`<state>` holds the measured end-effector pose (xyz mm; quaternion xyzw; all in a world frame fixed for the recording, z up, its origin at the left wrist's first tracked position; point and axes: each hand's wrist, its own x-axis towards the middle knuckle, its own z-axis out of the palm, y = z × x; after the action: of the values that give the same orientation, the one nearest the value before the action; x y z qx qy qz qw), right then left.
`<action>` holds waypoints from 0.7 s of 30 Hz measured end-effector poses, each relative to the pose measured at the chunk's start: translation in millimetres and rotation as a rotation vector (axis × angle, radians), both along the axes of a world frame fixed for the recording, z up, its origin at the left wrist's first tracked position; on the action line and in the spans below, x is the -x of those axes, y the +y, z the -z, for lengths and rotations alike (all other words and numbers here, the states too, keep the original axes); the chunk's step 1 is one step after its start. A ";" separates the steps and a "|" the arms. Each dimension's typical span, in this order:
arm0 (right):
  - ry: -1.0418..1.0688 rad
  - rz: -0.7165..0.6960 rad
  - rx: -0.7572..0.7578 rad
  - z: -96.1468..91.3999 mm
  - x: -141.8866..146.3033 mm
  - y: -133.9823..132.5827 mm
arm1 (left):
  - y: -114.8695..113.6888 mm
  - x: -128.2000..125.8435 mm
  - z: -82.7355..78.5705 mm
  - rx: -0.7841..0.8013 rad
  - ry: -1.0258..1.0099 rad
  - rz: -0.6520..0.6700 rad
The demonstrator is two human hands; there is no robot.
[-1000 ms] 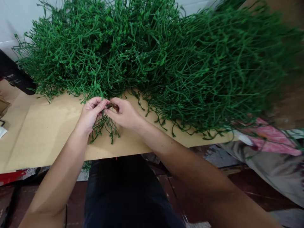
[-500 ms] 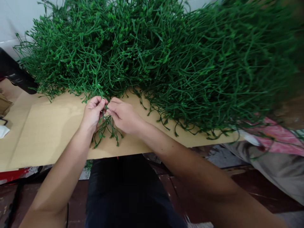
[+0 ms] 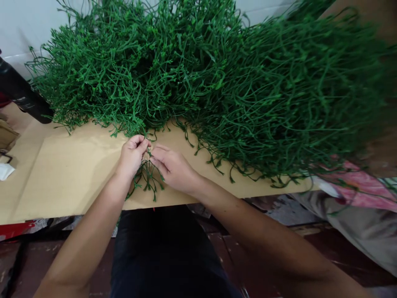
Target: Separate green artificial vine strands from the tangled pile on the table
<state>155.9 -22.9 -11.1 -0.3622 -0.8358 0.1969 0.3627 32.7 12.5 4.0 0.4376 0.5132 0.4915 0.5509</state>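
Between my two hands is a small green artificial plant sprig (image 3: 148,176), its thin branching stems hanging down over the cardboard. My left hand (image 3: 132,155) is closed, thumb and forefinger pinching the upper part of the sprig. Close against it on the right, my right hand (image 3: 173,167) pinches the sprig with thumb and fingertips. The exact spot where the fingers meet is partly hidden. Just beyond both hands rises a large heap of similar green artificial stems (image 3: 186,74), some loose tips reaching down near my left fingers.
A cardboard sheet (image 3: 71,174) covers the tabletop. At the left lie a black bottle (image 3: 26,95), tilted in view, and a white scrap (image 3: 5,170). Pink fabric (image 3: 366,188) and a person's grey-clad leg (image 3: 344,223) are at the right. A white wall (image 3: 27,25) stands behind.
Both hands have shifted slightly right and toward me in the view, with the sprig between them. My right fingers have drawn slightly away from the left ones.
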 end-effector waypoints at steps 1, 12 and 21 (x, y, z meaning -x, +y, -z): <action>-0.025 -0.055 -0.019 -2.4 3.8 -10.5 | 3.7 3.6 -0.2 0.003 -0.003 -0.062; 0.309 -0.160 0.381 -50.6 -4.4 -18.8 | 9.6 28.3 -3.9 -0.013 -0.191 -0.041; 0.217 0.160 0.619 -12.0 9.8 11.4 | 4.7 18.6 -6.1 -0.113 -0.120 0.051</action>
<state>146.1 -11.6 1.0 -0.4965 -0.6619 0.4494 0.3368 14.1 17.2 10.1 0.4506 0.4393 0.5307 0.5677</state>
